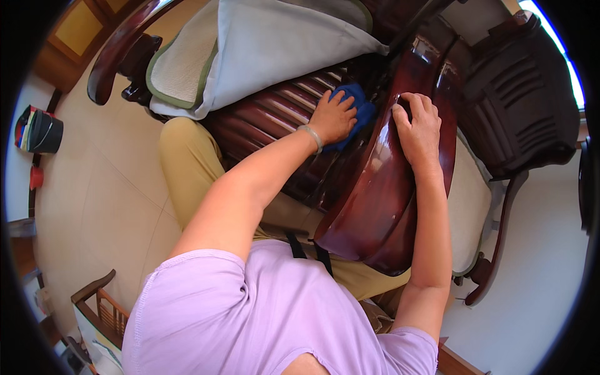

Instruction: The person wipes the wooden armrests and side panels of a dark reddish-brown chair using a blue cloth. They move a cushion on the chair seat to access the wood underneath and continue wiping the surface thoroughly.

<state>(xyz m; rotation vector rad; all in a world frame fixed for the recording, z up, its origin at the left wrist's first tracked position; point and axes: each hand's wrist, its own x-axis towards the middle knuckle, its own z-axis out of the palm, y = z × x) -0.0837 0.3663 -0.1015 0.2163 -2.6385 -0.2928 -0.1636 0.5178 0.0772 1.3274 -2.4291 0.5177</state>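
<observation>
My left hand (333, 117), with a pale bangle at its wrist, presses a crumpled blue cloth (361, 110) against the dark red slatted wooden seat (262, 122), close to where the seat meets the armrest side. Its fingers are spread over the cloth, which partly hides the slats beneath. On the broad, glossy wooden armrest (375, 187) lies my right hand (419, 124), fingers bent and thumb apart, with no loose object visible in it. A grey-white seat cover with green-edged padding (281, 51) is folded back over the far part of the seat.
A second dark wooden seat with a slatted back (525, 93) and a pale cushion (468, 206) stands at the right. At the left edge are a dark bucket (45, 133) and a small red container (36, 177). A wooden chair (110, 304) is at the lower left.
</observation>
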